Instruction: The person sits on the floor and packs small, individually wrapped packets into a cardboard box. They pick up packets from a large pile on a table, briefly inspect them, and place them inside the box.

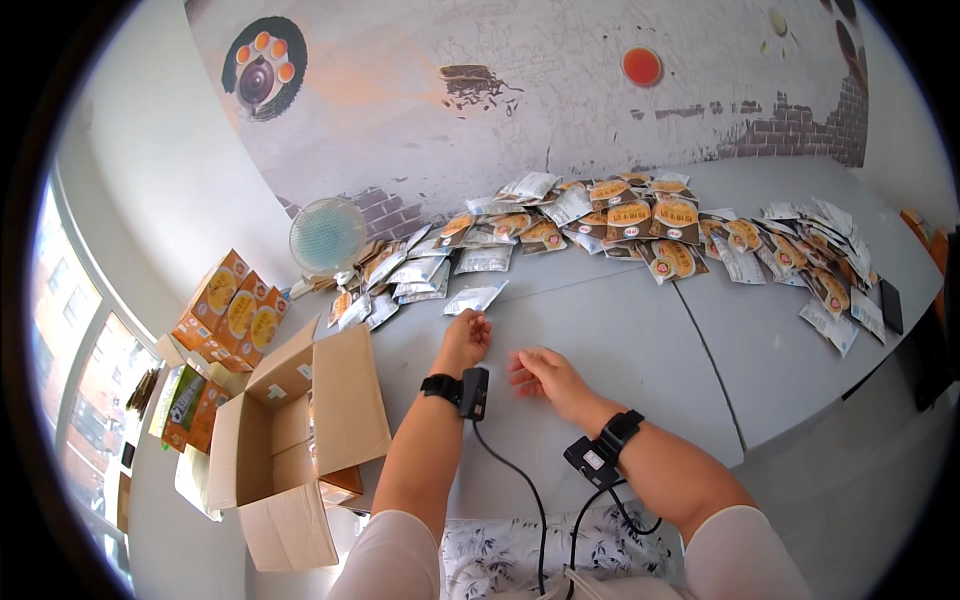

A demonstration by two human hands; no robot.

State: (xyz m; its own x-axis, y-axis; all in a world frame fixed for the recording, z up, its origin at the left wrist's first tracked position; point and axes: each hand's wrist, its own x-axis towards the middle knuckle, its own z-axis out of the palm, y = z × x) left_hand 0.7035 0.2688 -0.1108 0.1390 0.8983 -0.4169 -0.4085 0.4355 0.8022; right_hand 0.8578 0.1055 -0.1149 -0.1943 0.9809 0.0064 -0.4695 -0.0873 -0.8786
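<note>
Head camera view shows two bare hands of one person above one grey table (610, 350), and both are to the right of one open cardboard box (292, 425), which serves here as the landmark. One single silver packet (476, 297) lies flat on the table, to the right of the cardboard box and a little farther away than it, apart from the heaps.

The left hand (468, 340) is nearest to this packet. Its fingers are bent inward, and the fingertips are at the near edge of the packet; whether they pinch it or only stay beside it cannot be told. The right hand (548, 380), farther to the right of the cardboard box, is half open with fingers loosely curved, and nothing is seen in it. Each wrist carries one black strapped device, so two devices are counted.

Other packets are too many and too overlapped for an exact count, but they form three heaps: a left heap (415, 275) beyond the cardboard box and slightly right, a middle heap (640, 220) farther right, and a right heap (800, 250) farthest right of it. One flat black object (891, 306) is beside this last heap. Three orange boxes (240, 312) stand behind the cardboard box, toward its left. One round mesh object (328, 236) stands beyond it.
</note>
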